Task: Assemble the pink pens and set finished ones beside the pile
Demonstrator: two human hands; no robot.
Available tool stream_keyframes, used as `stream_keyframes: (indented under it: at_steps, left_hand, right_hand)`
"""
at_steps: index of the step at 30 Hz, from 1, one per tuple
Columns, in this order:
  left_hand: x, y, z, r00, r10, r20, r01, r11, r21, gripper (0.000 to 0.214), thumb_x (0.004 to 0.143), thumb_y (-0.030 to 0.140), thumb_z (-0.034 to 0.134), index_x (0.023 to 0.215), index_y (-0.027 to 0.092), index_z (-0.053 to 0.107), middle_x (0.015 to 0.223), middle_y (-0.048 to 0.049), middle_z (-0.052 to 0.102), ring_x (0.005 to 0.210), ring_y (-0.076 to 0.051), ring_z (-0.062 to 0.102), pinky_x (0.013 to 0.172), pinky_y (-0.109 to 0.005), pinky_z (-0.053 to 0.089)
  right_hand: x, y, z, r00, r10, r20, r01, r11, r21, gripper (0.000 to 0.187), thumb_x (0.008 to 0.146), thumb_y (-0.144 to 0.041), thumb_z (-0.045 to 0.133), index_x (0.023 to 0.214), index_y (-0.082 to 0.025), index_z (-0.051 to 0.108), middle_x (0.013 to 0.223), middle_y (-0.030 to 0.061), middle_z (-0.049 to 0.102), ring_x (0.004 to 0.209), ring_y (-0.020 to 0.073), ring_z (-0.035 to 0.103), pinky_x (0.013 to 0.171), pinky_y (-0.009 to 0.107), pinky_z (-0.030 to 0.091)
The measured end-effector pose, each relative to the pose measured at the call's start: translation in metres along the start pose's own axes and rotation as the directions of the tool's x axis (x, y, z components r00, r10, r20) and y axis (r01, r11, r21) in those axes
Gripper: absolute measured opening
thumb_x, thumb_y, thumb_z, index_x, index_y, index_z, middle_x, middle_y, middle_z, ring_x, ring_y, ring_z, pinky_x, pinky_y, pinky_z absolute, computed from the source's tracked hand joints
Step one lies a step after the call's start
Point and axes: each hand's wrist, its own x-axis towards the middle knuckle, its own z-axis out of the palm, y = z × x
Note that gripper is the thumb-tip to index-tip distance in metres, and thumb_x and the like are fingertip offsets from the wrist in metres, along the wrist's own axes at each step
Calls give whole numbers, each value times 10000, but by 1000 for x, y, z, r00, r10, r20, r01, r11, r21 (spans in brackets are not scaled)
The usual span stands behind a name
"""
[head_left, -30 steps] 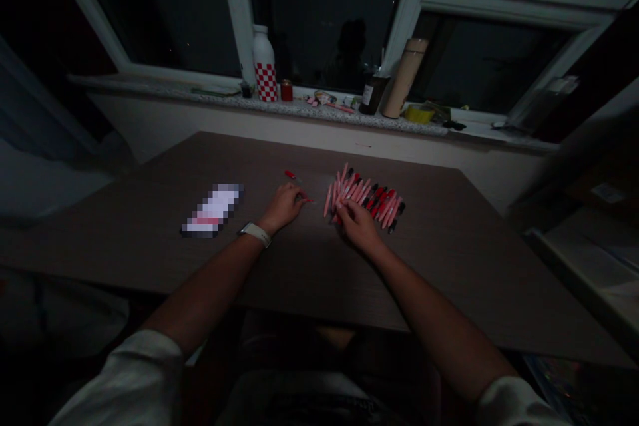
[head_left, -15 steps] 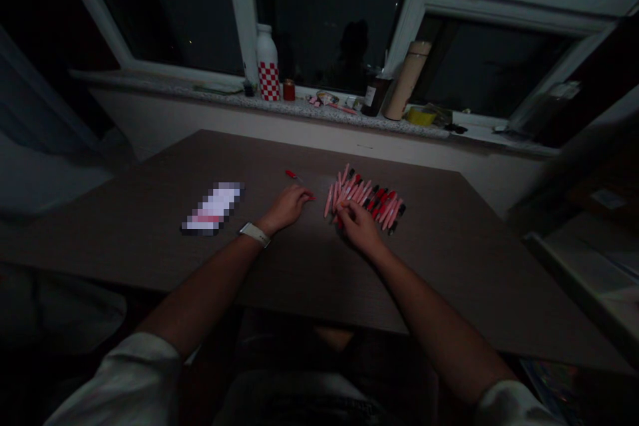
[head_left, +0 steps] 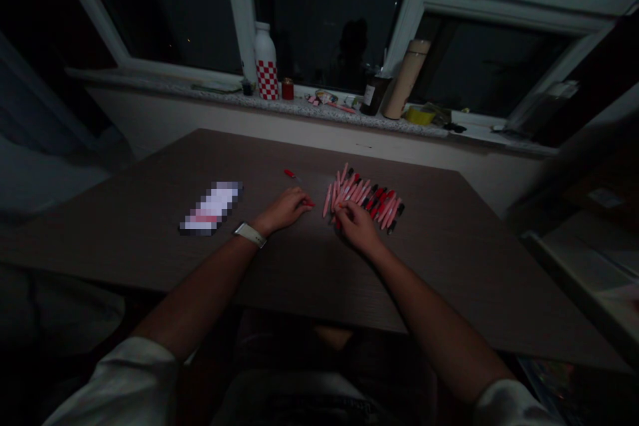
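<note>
My left hand (head_left: 284,210) pinches a slim red pen (head_left: 309,202) in its grip; right hand (head_left: 357,226) curls at the heap of pink, red and black pens (head_left: 372,194), grip I cannot tell; nearly all lie unsorted, I reckon

Single head-worn view, forward and down over the table (head_left: 449,259), toward the window (head_left: 329,13)

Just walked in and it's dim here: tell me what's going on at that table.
A person sits at the table, both hands by a pile of pink, red and black pens. The right hand rests on the pile's near edge; the left hand touches a small red piece beside it.
</note>
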Motion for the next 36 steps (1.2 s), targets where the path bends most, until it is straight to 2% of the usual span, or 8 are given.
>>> stream_keyframes:
  at_steps: [9,13,16,19,23,28,32,36]
  left_hand:
    - [0,1,3,1000,-2,26,2,1000,10,183,936,321,556,957,171,659,995,-93,627,990,-244,557,907,-385,440]
    - [3,12,5,1000,14,3,-13,986,-166,195,936,340,556,972,176,655,992,-68,633,968,-211,576,885,-340,454]
    - [4,26,5,998,-57,33,65,938,-341,226,932,362,559,1007,167,645,949,-45,655,873,-180,594,794,-293,476]
    - [6,37,4,993,-116,11,109,889,-445,263,922,376,571,1034,149,644,962,-48,676,835,-167,602,751,-269,479]
    - [7,40,4,998,-59,-24,40,873,-485,282,933,338,551,1115,152,659,1018,-64,683,916,-178,617,810,-285,486]
    - [8,41,8,998,-21,-58,-9,874,-486,245,941,315,531,1069,163,675,1008,-66,682,977,-188,626,901,-328,488]
    - [7,47,8,993,-107,-39,67,825,-561,246,903,333,592,1058,155,661,1004,-60,702,874,-166,646,780,-280,522]
    - [6,52,4,982,-180,-57,120,826,-550,253,849,350,681,994,143,696,936,-57,728,727,-135,633,647,-236,505]
  right_hand:
    - [-2,-2,-1,999,40,28,-39,998,-42,203,901,-405,561,838,-213,572,622,-25,618,508,137,593,517,235,432]
    - [-3,-2,-1,998,50,46,-49,999,-23,213,911,-427,553,885,-216,576,629,-26,630,468,128,586,479,226,432]
    - [-3,-3,-1,998,37,57,-38,999,17,218,916,-433,552,922,-217,586,647,-23,641,484,128,598,487,225,450]
    - [-3,-6,0,997,33,75,-36,998,43,234,916,-438,557,897,-208,594,651,-16,647,484,123,600,484,223,456]
    - [-3,-10,0,996,39,76,-43,998,55,267,906,-454,574,883,-192,618,652,-8,655,471,113,589,470,215,445]
    - [-2,-9,2,996,47,75,-53,996,77,310,896,-488,592,905,-184,650,676,9,677,504,119,606,484,217,453]
    - [-2,-6,3,995,49,91,-58,994,92,336,892,-506,594,948,-181,664,723,23,706,501,118,611,483,220,461]
    - [-3,-7,3,994,43,99,-54,992,116,355,884,-512,604,984,-178,673,746,25,714,498,108,599,481,211,452]
